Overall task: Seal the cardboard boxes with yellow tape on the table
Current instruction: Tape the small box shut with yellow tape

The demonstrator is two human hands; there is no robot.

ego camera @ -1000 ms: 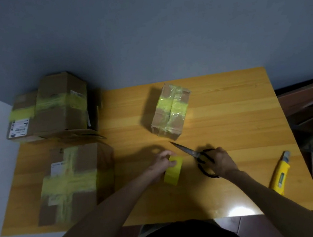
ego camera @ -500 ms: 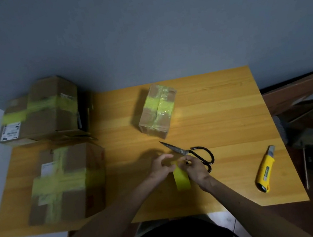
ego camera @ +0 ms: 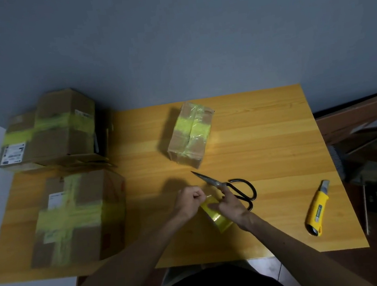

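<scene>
Boxes stand at the left of the table [ego camera: 265, 132]: a far box [ego camera: 46, 130] at the back corner and a near box [ego camera: 77, 217] in front of it. Both carry crossed yellow strips and a white label. Flat cardboard [ego camera: 86, 160] lies between them. A small box [ego camera: 190, 134] sits at the middle back, well apart from the hands. Its long side runs away from the person, and yellow strips cross its top.

The left hand [ego camera: 189, 201] is clenched and pinches a short loose end of the tape [ego camera: 216, 217] at the roll's upper edge. The right hand [ego camera: 229, 206] grasps the roll from the right and hides part of it. The tape is at the front middle of the table, between the two hands. Whether it touches the wood, I cannot tell. It runs slantwise from the left hand toward the near right. It looks glossy and clear yellow.

Scissors [ego camera: 234, 187] lie just behind the right hand, with the blades together and pointing far-left, and the fingers cover part of the black handles. A yellow knife [ego camera: 317, 207] lies near the right edge, blade end away from the person.
</scene>
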